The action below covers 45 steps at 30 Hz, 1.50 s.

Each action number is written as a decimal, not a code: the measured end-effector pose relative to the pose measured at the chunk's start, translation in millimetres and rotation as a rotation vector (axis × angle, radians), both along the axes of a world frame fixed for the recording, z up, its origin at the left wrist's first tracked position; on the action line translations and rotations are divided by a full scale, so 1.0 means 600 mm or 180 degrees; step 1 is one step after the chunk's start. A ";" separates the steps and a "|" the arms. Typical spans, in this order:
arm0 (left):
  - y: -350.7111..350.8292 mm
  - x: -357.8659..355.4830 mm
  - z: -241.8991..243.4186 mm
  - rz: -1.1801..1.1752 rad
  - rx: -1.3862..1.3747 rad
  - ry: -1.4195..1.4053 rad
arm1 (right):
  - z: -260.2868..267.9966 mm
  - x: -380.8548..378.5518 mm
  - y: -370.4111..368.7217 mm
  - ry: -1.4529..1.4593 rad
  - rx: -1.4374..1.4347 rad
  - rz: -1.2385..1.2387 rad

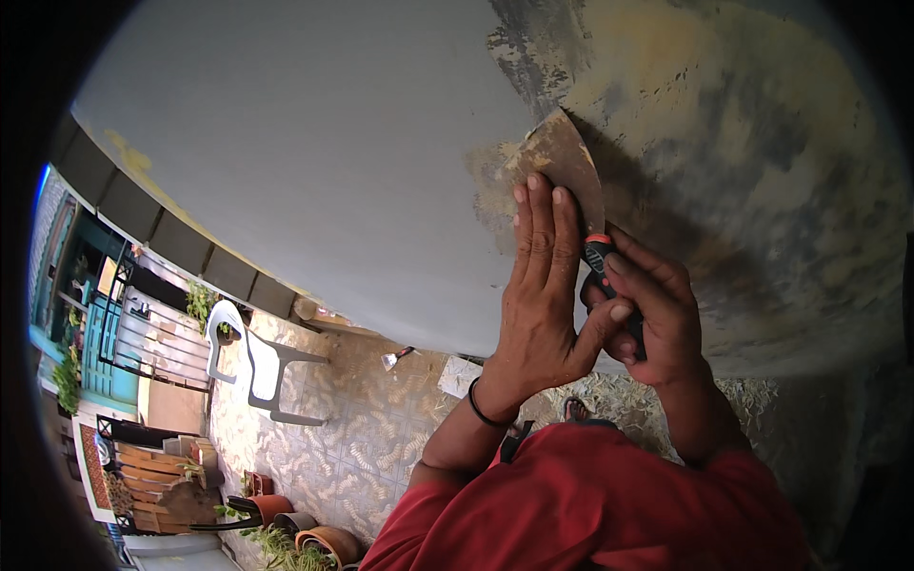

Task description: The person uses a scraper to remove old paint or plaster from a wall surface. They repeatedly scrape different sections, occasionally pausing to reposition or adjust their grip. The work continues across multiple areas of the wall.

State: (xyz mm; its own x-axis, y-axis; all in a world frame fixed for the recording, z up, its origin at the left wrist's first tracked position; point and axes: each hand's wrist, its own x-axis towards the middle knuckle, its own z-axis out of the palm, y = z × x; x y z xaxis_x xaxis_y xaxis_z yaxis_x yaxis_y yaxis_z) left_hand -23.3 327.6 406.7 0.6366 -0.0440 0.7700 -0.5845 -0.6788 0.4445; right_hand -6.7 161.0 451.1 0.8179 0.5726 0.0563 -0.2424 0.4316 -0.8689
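My right hand (653,314) grips the black and red handle of a putty knife (560,146) with a wide, stained metal blade. My left hand (539,285) lies flat with its fingertips pressing on the blade's face. The blade's edge meets a wall (321,157) where smooth grey paint gives way to a bare, mottled patch (714,143) of yellow and dark grey. Ragged paint borders the patch above the blade. The blade and both hands cast a shadow on the right.
A second scraper (396,357) lies on the patterned tile floor (357,442). Left of it stands a white plastic chair (268,367). Paint scrapings (621,403) cover the floor around my sandalled foot (575,409). Flower pots (328,542) and a wooden pallet (150,478) are at lower left.
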 end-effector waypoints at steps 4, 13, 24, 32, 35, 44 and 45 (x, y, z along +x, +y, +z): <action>0.006 -0.014 0.008 -0.0012 0.0010 0.0098 | 0.003 -0.004 0.014 0.0004 -0.0041 -0.0021; 0.003 -0.020 0.009 0.0024 -0.0027 0.0229 | -0.012 0.002 0.012 0.0020 -0.0026 0.0029; -0.008 -0.010 0.007 0.0073 -0.0090 0.0106 | -0.016 0.010 0.004 0.0133 0.0072 0.0157; -0.001 -0.012 0.021 0.0117 -0.0033 0.0203 | -0.001 0.021 0.010 0.0083 0.0094 0.0319; -0.019 -0.025 0.014 0.0145 0.0068 0.0247 | -0.008 0.016 0.003 0.0082 0.0078 0.0268; -0.018 -0.021 0.017 0.0217 0.0157 0.0208 | -0.014 0.017 -0.003 0.0072 0.0095 0.0209; -0.028 -0.025 0.014 0.0174 0.0146 0.0241 | -0.012 0.014 -0.005 0.0067 0.0093 0.0130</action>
